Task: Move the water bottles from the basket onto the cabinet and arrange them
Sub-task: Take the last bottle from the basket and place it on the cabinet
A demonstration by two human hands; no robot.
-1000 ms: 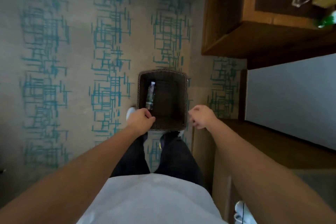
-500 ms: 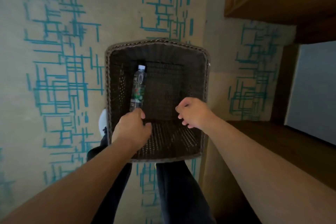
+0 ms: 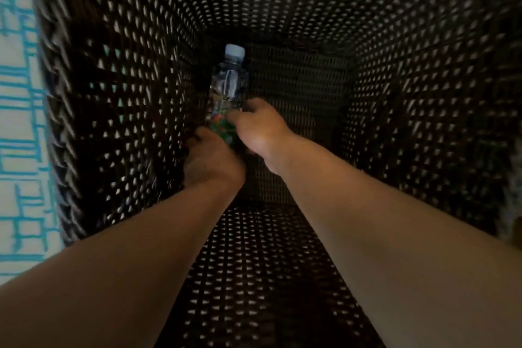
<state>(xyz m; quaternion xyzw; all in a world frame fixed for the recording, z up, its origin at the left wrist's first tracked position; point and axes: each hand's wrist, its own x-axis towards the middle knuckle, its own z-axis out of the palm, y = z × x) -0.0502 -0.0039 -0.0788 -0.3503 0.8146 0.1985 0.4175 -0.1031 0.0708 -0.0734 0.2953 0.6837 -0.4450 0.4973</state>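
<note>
both arms reach deep into the dark woven basket (image 3: 395, 70). one water bottle (image 3: 229, 85) lies on its floor by the left wall. right hand (image 3: 261, 128) wraps its fingers round the label; left hand (image 3: 210, 158) cups the base. teal-patterned carpet (image 3: 17, 121) shows outside.

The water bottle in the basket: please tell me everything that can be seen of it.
The water bottle is small, of clear plastic, with a pale cap at its far end and a green and multicoloured label on its lower half. It lies at the bottom of the dark woven basket, close to the left wall, cap pointing away from the person. The right hand closes over the labelled part, and the left hand reaches its base, which is hidden. How full it is cannot be told.
</note>
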